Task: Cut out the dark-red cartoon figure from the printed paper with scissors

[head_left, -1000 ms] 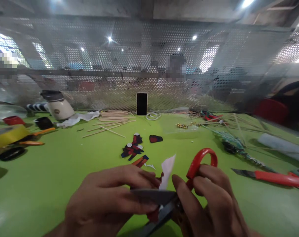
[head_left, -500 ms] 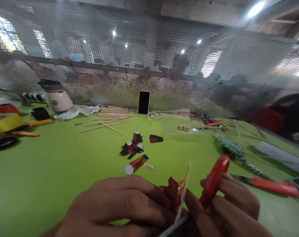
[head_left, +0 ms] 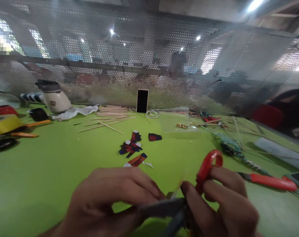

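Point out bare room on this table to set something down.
Bare green lies between the orange handles and the cut pieces, beyond the left hand; another patch separates the lone cutout from the green strand. Crowded: the back around the sticks; the right beyond the red-handled tool.

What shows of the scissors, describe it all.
The scissors have a red, plastic-looking handle loop, raised and gripped by the right hand; any second loop is hidden. The grey, metal-looking blades, blurred, stand apart: one points toward the left hand, the other down toward the bottom edge. Whether a blade touches that hand is unclear. Green tabletop lies beneath.
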`<state>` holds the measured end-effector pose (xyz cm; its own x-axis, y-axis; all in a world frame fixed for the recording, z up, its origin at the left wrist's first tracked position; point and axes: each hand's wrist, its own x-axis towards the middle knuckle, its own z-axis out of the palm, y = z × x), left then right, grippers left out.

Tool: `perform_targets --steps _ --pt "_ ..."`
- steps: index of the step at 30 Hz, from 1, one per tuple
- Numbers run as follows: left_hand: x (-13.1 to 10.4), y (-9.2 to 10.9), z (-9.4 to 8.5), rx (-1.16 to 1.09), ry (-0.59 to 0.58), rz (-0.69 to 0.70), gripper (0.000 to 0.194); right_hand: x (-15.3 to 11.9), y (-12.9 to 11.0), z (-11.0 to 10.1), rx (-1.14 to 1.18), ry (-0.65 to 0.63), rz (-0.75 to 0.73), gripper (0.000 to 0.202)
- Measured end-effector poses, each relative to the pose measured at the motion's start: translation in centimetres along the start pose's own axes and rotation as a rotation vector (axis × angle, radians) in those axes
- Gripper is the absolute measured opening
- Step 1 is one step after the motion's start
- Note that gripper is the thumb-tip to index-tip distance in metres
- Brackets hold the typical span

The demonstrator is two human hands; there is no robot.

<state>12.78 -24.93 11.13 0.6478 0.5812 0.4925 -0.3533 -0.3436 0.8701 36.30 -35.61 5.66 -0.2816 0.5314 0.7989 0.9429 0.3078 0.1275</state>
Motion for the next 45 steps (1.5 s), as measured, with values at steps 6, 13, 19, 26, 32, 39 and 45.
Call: perform_targets --steps 6,13,19,26,32,39,45 --pt "0.1 -1.3 0.7 -0.051 0.213 -0.180 0.011 2.9 -0.6 -0.3 -0.063 -0.032 -0.083 0.024" --pt "0.5 -1.8 -0.8 0.220 0.215 0.104 0.020 2.9 -0.1 0.3 0.412 -0.027 0.250 0.040" --pt "0.4 -2.7 -1.0 0.317 0.219 0.212 0.028 2.8 1.3 1.0 1.051 -0.078 0.573 0.024" --pt "-0.2 -4.5 -0.8 0.337 0.099 0.379 0.033 2.7 0.4 0.6 1.495 -0.210 1.064 0.020" --pt "0.0 -4.6 -0.5 0.153 0.117 0.119 0.038 3.1 0.7 0.5 1.556 -0.208 1.054 0.014" --pt "-0.2 -5.0 -0.6 -0.057 0.069 -0.102 0.042 2.4 1.2 1.1 1.540 -0.164 1.059 0.020" --pt "0.3 -5.4 -0.2 -0.108 0.121 -0.251 0.010 2.2 1.5 0.9 1.524 -0.122 1.078 0.020"
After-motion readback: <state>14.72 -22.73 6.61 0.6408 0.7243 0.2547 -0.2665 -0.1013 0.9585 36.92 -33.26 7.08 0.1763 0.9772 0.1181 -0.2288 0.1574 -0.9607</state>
